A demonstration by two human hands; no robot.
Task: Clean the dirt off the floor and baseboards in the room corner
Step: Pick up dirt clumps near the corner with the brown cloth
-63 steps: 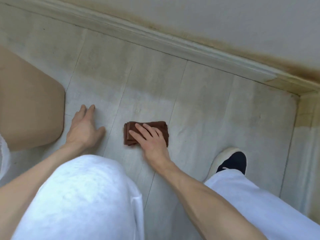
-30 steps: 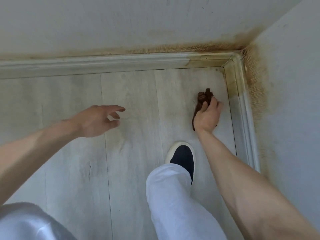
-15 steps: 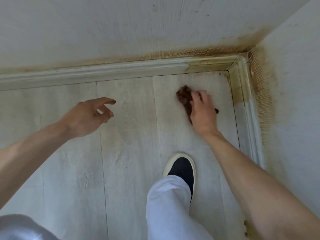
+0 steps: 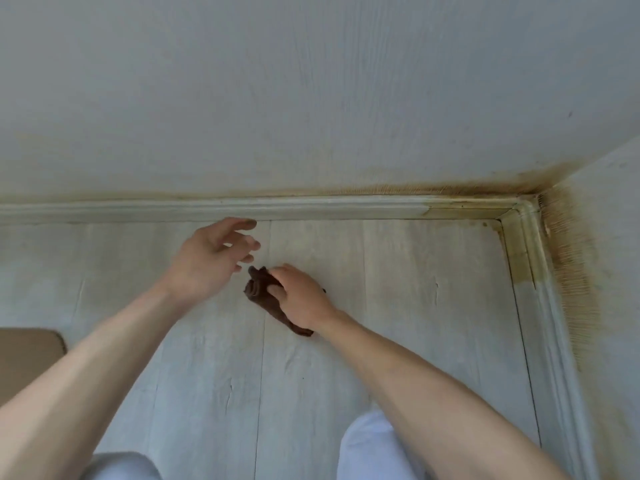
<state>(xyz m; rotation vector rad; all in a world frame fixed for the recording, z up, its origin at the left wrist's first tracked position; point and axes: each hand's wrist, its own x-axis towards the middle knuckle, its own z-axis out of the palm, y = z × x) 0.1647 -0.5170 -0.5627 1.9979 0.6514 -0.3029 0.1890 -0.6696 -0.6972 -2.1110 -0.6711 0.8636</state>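
Observation:
A crumpled brown cloth (image 4: 260, 291) lies on the pale plank floor (image 4: 398, 278), and my right hand (image 4: 300, 296) grips it from the right. My left hand (image 4: 207, 259) hovers just left of the cloth with fingers spread, holding nothing. The back baseboard (image 4: 311, 208) runs across the view and meets the right baseboard (image 4: 530, 258) at the corner. Both baseboards carry yellow-brown grime near the corner. Brown stains also streak the walls above them (image 4: 568, 265).
A tan flat object (image 4: 27, 358) lies on the floor at the left edge. My knees in white trousers (image 4: 370, 448) show at the bottom of the view. The right wall (image 4: 616, 271) closes the space on the right.
My right hand has dragged the cloth left, away from the corner. My left hand has moved right, close to the cloth. The view has tilted up and my shoe has left it.

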